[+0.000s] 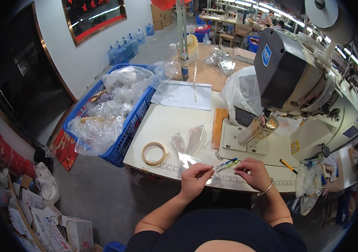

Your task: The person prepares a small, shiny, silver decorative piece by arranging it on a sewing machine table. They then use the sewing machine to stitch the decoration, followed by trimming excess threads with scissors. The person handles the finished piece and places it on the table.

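Observation:
Close to the table's front edge, my left hand (196,179) is closed in a pinch at a piece of clear plastic film (219,179). A short gap to the right, my right hand (252,174) has its fingertips drawn together; what they hold, if anything, is too small to make out. Just beyond the fingers lie a blue pen (226,164) and a thin greenish item beside it. More clear plastic pieces (187,147) lie flat beyond my left hand. A roll of tan tape (153,153) rests on the table to the left.
An industrial sewing machine (288,75) stands on the right, with an orange-brown block (219,128) beside its bed. A blue basket (116,153) of plastic-wrapped items adjoins the table's left side. Paper sheets (183,94) lie behind. A yellow-black pencil (288,166) lies right of my hand.

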`<state>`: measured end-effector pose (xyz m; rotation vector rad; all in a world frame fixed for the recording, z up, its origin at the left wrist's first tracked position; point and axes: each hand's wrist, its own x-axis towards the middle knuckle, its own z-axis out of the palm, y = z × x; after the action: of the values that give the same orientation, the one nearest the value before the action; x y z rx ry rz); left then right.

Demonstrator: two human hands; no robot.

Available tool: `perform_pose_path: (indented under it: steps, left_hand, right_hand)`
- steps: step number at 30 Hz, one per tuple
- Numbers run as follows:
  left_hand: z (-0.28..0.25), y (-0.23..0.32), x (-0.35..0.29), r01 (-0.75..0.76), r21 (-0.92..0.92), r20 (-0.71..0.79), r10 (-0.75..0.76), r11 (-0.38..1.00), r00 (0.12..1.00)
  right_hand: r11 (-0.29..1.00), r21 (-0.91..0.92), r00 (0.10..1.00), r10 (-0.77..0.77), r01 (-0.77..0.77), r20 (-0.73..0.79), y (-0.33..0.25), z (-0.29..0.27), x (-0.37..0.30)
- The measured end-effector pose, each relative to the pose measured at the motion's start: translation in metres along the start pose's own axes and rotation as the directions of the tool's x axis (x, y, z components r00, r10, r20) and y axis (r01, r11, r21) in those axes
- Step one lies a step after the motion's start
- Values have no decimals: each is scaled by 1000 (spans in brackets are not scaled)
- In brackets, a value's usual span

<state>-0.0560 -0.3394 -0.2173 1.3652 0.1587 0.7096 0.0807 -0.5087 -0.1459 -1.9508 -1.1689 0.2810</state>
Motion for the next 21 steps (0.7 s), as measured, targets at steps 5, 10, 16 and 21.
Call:
perform_pose_path:
  steps: [5,10,16,21]
  left_hand:
    - [-3,-1,6,105,-109,-37,-110,988,993]
    - [-15,-2,23,260,-181,-20,-268,948,963]
    - [-25,-4,32,273,-261,-34,-291,926,956]
    - [-28,-11,34,272,-253,-55,-295,928,954]
  right_hand:
    - [999,3,999,43,-43,11,4,-1,7]
    - [994,34,994,106,-106,10,-3,2,19]
    - [993,39,994,112,-112,20,1,10,26]
    - [997,38,997,70,-71,39,-1,13,26]
